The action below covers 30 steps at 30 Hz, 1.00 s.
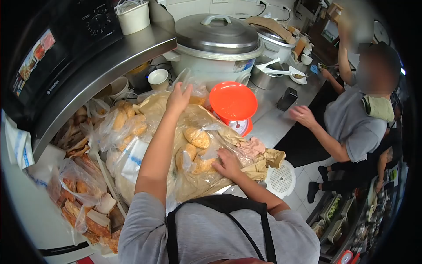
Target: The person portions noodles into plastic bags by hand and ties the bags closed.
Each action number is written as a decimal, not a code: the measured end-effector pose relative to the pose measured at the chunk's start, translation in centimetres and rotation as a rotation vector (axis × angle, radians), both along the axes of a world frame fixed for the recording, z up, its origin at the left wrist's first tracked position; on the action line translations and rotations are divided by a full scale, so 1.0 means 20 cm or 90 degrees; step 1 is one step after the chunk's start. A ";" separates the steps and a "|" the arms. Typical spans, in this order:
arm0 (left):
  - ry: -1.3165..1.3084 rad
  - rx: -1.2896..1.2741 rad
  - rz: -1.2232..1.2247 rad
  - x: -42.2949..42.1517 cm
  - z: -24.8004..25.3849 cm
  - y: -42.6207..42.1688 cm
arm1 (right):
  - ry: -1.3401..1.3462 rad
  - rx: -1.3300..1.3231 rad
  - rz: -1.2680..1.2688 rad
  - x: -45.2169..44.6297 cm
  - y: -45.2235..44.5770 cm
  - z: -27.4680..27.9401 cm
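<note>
My left hand reaches up to a clear plastic bag near the big cooker, its fingers closed on the bag. Lower down, my right hand has its fingers apart and rests at the side of a clear bag holding several bread rolls. Brown paper lies under the rolls. An orange scale with a round pan stands to the right of my left hand. A pink cloth or glove lies on the paper to the right of my right hand.
A big lidded cooker stands at the back beside a steel pot. Bagged meat lies at the lower left, under a steel shelf. A co-worker stands at the right, one hand near the counter. A white perforated disc sits at the counter's edge.
</note>
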<state>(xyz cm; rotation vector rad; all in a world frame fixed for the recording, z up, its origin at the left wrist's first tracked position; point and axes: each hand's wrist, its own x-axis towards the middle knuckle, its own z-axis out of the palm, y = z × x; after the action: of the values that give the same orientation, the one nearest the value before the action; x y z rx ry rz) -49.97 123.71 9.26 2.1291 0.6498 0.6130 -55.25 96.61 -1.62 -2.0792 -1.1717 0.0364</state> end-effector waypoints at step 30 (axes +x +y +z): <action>-0.138 -0.556 -0.372 -0.50 0.00 -0.78 | 0.145 0.181 -0.027 -0.08 -0.09 0.44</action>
<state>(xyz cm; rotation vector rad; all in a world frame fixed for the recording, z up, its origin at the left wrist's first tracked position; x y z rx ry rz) -59.89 108.09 9.33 1.2978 0.0994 0.1635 -56.86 94.86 7.14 -1.7959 -0.9367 0.0796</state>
